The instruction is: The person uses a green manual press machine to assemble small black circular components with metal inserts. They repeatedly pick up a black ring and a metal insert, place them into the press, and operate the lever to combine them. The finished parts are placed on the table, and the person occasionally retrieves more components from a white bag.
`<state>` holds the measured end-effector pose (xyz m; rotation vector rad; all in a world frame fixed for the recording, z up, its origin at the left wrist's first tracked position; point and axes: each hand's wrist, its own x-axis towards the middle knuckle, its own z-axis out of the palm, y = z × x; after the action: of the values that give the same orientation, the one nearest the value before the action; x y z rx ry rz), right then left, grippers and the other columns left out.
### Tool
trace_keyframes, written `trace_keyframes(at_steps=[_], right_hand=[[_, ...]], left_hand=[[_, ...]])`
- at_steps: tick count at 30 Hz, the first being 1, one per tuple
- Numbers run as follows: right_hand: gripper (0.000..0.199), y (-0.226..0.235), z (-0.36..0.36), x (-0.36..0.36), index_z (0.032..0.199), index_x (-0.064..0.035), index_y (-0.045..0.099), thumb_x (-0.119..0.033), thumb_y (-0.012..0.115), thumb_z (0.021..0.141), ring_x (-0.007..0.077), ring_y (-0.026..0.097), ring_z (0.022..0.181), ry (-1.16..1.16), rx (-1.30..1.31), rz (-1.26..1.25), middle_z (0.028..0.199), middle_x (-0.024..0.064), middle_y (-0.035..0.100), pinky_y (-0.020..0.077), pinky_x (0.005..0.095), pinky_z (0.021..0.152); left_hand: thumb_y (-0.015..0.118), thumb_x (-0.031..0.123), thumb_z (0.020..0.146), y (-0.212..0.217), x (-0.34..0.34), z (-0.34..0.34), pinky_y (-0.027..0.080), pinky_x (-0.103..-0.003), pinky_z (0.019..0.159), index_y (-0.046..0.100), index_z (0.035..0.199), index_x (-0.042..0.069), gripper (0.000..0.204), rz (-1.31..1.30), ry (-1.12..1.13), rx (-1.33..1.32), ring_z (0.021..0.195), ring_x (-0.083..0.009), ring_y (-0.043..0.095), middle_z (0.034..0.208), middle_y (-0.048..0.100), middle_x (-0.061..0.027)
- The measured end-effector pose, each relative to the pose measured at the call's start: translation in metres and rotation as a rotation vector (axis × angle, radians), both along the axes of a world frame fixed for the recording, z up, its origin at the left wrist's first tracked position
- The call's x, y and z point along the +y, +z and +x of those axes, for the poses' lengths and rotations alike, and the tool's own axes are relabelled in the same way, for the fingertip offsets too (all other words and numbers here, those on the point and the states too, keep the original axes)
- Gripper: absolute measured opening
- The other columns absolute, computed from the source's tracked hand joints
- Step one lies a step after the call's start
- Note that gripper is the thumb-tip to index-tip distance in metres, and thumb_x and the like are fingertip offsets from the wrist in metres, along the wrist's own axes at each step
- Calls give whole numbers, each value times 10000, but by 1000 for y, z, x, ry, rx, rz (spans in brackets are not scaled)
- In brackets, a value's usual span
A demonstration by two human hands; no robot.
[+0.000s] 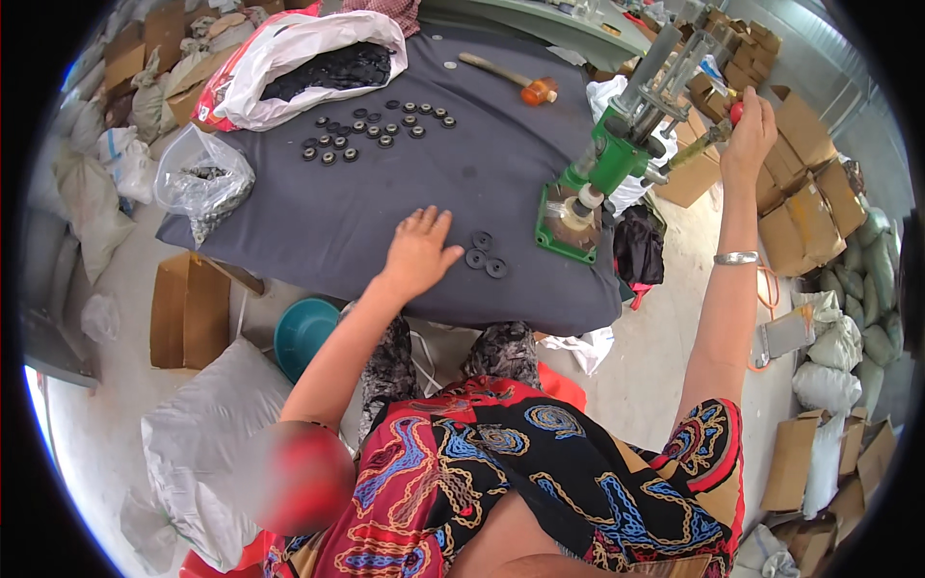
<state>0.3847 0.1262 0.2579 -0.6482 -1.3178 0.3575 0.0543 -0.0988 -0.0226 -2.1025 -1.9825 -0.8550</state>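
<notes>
My left hand lies flat on the dark grey table cloth, its fingers spread and nothing in them. Just right of it sit three black round wheel-like pieces in a small cluster. Farther right on the table corner stands a green hand press, with a white round plunger low over its base plate. My raised right hand is closed around the red knob at the end of the press's lever. Whether a piece lies under the plunger, I cannot tell.
Several black pieces with metal centres lie at the far left. Behind them is an open white sack of black parts, with a clear bag of small metal parts nearer. A mallet lies at the back. Cardboard boxes stand right.
</notes>
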Motion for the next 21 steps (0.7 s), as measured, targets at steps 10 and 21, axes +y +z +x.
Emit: trace_keyframes(at_steps=[10,21], right_hand=[[265,-8,-48,-71,1093,-21,644,-199,613,899,314,573,1033,-515,-451,670,1093,164,633,464,366,875],[378,-158,-258,15,1181,-85,630,-311,624,878,336,520,1180,268,-983,275,1230,140,589,426,429,981]], left_hand=[[645,295,861,12,0,-21,360,-494,1053,544,1255,-8,507,109,-97,-245,1241,-401,479,1307,546,-222],[639,231,860,1,11,-93,389,-491,1012,594,1190,-21,417,98,255,-189,1203,-410,502,1246,588,-218]])
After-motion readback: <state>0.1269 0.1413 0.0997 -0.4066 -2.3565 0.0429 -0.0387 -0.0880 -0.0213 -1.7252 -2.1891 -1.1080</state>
